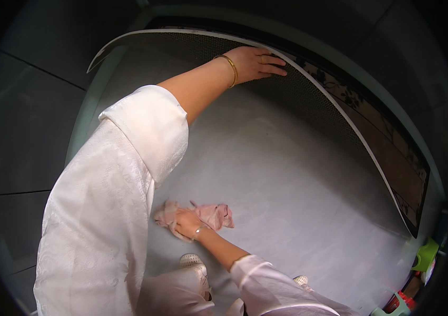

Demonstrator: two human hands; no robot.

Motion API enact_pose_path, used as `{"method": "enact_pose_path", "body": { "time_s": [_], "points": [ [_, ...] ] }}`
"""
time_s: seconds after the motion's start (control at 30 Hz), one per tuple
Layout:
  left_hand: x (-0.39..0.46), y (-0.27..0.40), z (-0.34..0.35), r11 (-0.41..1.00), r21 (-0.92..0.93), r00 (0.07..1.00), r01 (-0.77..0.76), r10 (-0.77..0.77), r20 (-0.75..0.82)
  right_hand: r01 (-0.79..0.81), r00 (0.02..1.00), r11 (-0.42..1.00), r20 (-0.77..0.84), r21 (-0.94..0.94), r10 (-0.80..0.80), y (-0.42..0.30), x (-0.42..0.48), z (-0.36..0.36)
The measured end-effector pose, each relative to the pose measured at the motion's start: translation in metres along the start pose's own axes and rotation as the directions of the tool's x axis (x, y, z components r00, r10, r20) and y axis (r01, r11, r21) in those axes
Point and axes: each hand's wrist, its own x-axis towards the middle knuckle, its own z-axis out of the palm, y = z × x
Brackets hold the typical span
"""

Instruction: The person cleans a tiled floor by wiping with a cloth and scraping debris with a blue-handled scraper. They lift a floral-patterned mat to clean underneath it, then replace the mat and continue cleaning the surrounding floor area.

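Raised and curled back is a large floor mat (350, 130) with a pale edge, a dark mesh-textured underside and a patterned face in brown and black. My left hand (253, 65) lies on the underside near the upper edge and holds it up; its thumb is hidden. A gold bangle circles that wrist. Closer to my feet, my right hand (188, 224) is pressing a crumpled pink cloth (214, 215) against the smooth grey floor surface (263, 158). Part of the cloth bunches out on both sides of the fingers.
My light shoes (196, 264) stand just below the cloth. At the lower right edge are a green plastic object (425, 254), a pale green plastic piece (399, 304) and red items (407, 301). Dark floor tiles (14, 126) border the grey surface.
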Motion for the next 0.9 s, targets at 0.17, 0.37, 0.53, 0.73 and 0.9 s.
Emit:
{"method": "enact_pose_path", "body": {
  "time_s": [0.17,0.37,0.53,0.73,0.9],
  "points": [
    [0.002,-0.010,-0.015,0.999,0.050,0.999,-0.001,0.004,-0.044,-0.226,0.932,0.951,-0.236,0.213,0.275,0.004,-0.068,-0.120],
    [0.001,-0.035,0.023,0.977,0.171,0.902,-0.125,0.184,-0.390,-0.724,0.687,0.438,-0.500,-0.533,0.526,0.045,-0.107,-0.288],
    [-0.015,-0.039,0.018,0.928,0.372,0.866,-0.009,0.193,-0.461,-0.735,0.671,0.084,-0.703,-0.673,0.235,0.009,0.020,-0.281],
    [-0.030,-0.060,0.022,0.986,0.146,0.921,-0.079,0.128,-0.368,-0.488,0.825,0.151,-0.398,-0.860,0.401,-0.020,0.142,-0.259],
    [-0.030,-0.082,0.003,0.958,0.223,0.909,-0.178,0.247,-0.334,-0.322,0.891,0.540,-0.055,-0.778,0.451,-0.042,0.163,-0.136]
  ]
}}
